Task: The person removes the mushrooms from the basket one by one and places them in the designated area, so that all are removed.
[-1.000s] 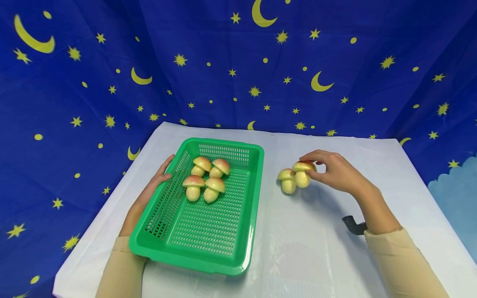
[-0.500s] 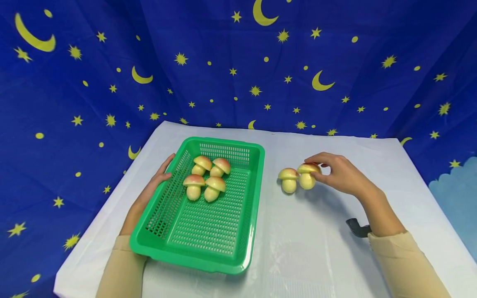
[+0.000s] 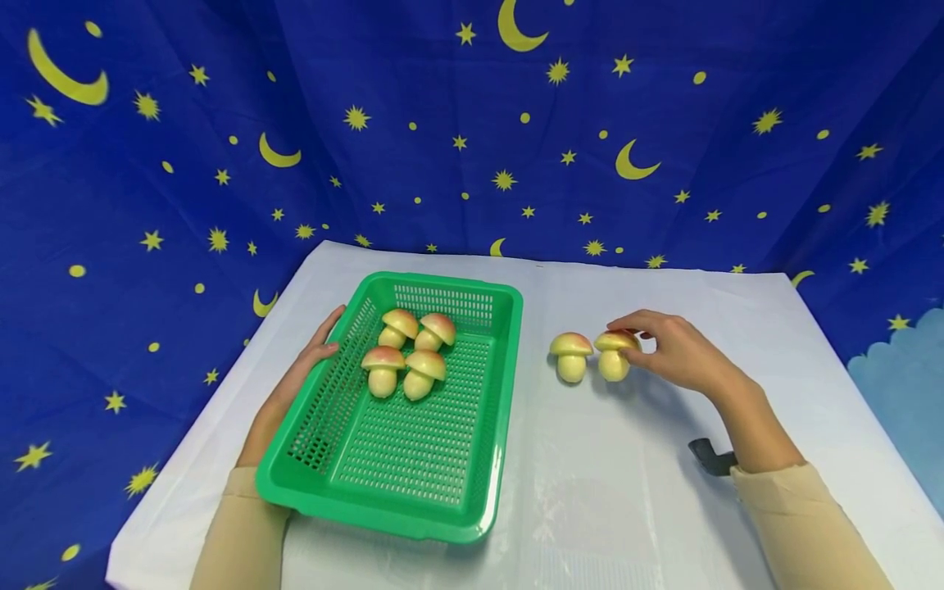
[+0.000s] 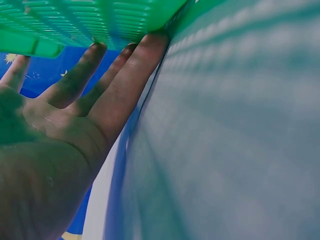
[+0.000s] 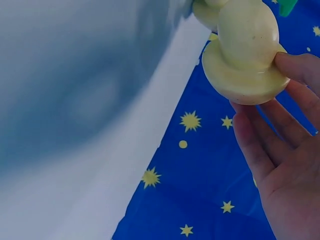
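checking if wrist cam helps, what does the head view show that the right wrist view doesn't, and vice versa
Head only: the left hand and the inside of a green perforated plastic basket, with four glossy yellow-and-red mushroom shapes. Right wrist only: the palm side of the right hand. Both: that hand pinching a fifth mushroom shape, a sixth beside it, the white table, blue cloth with yellow stars and, likely, the basket's edge.

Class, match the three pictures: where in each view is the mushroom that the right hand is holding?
Head: the held mushroom is right of centre, a little below mid-height, in the right hand.
Left wrist: not in this picture.
Right wrist: the held mushroom is near the top, right of centre, stem above cap.
Shared landmark: the star-patterned blue cloth.
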`<state>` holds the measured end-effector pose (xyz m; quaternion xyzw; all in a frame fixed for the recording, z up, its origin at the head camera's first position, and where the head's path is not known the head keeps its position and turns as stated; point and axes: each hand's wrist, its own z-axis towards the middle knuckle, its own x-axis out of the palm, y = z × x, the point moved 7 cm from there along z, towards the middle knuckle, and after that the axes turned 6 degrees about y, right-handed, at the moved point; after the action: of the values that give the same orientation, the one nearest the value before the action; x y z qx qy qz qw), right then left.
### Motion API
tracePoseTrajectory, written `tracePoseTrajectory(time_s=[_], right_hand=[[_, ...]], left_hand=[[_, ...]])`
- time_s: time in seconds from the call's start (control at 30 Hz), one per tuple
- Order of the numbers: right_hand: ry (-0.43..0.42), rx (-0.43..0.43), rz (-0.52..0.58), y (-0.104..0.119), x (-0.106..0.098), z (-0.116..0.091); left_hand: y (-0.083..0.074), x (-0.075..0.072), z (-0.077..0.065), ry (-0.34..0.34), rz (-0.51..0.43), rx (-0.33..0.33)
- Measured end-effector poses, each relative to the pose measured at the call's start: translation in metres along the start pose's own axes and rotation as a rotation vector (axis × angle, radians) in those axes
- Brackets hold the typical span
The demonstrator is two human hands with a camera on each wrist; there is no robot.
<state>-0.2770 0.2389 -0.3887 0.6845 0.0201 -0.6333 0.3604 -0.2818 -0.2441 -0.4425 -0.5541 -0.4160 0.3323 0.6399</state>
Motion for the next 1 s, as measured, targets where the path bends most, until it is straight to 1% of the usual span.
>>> tracePoseTrajectory(time_s=[0.17, 0.3, 0.53, 0.7, 0.9, 1.0], right_hand=[[0.013, 0.022, 0.005, -0.005, 0.005, 0.000], [0.020, 0.027, 0.010, -0.008, 0.008, 0.001], [0.027, 0.023, 0.004, -0.013, 0.014, 0.001], [0.043, 0.040, 0.007, -0.016, 0.017, 0.002], [0.062, 0.064, 0.026, -0.018, 0.022, 0.001], [0.062, 0.064, 0.020, -0.018, 0.023, 0.002]], left_hand=[[0.000, 0.001, -0.001, -0.006, -0.020, -0.024], [0.000, 0.001, -0.002, -0.011, -0.031, -0.021], [-0.001, 0.001, -0.001, -0.009, -0.009, 0.004], [0.000, 0.001, -0.001, -0.008, -0.025, -0.002], [0.000, 0.000, 0.001, -0.013, 0.002, 0.001], [0.000, -0.001, 0.001, -0.016, -0.008, -0.006]])
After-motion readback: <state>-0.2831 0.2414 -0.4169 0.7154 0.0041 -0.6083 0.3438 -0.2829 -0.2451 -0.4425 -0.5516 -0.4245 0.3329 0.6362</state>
